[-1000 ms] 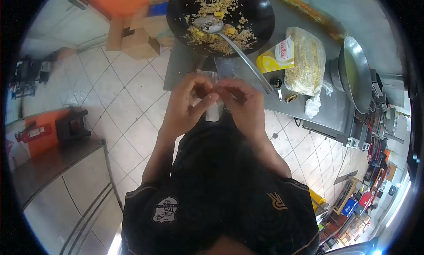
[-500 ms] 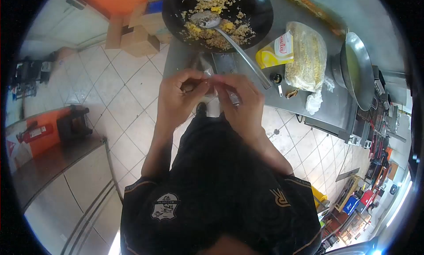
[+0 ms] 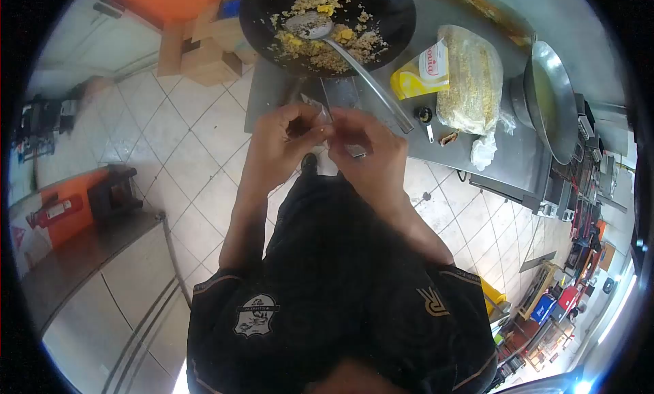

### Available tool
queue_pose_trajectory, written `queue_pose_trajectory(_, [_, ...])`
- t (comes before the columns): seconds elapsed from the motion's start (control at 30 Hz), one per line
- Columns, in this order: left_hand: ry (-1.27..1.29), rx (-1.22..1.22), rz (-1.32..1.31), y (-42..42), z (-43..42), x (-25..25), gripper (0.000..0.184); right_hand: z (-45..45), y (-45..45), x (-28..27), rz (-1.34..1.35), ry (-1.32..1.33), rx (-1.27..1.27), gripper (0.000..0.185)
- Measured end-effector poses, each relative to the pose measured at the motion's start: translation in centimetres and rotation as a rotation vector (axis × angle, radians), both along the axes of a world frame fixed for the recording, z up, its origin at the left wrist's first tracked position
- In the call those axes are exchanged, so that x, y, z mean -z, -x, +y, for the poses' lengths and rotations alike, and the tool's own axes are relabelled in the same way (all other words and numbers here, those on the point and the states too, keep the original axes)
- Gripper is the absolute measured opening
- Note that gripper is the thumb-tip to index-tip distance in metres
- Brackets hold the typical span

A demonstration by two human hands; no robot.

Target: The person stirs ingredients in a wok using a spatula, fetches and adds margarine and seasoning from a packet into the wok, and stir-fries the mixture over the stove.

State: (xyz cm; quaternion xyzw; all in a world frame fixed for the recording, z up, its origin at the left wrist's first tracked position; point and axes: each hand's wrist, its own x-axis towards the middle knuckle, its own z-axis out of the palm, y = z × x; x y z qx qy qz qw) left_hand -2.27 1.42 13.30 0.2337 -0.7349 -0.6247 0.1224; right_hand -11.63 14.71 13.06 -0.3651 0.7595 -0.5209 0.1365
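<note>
- Your L hand [image 3: 289,138]: fingers curled, thumb & index tips pinched nr the other hand's tips, on a small clear plastic wrapper [image 3: 313,105].
- Your R hand [image 3: 371,143]: same, fingers bent in, thumb & fingertips together at the wrapper; tips of both hands abt touching.
- Hidden: exact grip pts, as your fingers cover most of the wrapper; can't tell what's in it, if anything.
- Cut off: far rim of the wok [image 3: 398,50], at top of view.
- Hard to make out: small dark round thing [image 3: 424,114] w/ a white handle, on the counter [image 3: 262,104] R of your hands.
- Wrapper: held up in front of you, btwn both hands, nr the counter's close edge; see-thru, crinkled, shiny, one end poking out past your L fingers twd the wok.
- Wok has rice w/ yellow bits, big spoon [image 3: 371,79] resting in it, handle out twd your R hand.
</note>
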Motion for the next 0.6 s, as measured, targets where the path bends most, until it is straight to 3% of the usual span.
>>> queue_pose_trajectory(0.23, [0.108,-0.026,0.140,1.4,0.6,0.4,0.007,-0.8,1.2,-0.1,0.085,-0.001,0.012,0.022])
queue_pose_trajectory(0.33, [0.325,-0.133,0.119,2.7,1.3,0.7,0.012,-1.6,2.3,0.3,0.225,-0.034,0.016,0.017])
queue_pose_trajectory(0.43, [0.358,-0.247,0.158,3.7,1.6,-0.4,0.016,-2.8,2.9,-0.4,0.429,-0.022,0.134,0.014])
queue_pose_trajectory(0.6, [0.353,-0.169,0.308,4.7,0.5,-0.6,0.017,-3.3,6.1,0.4,0.370,0.047,0.185,0.016])
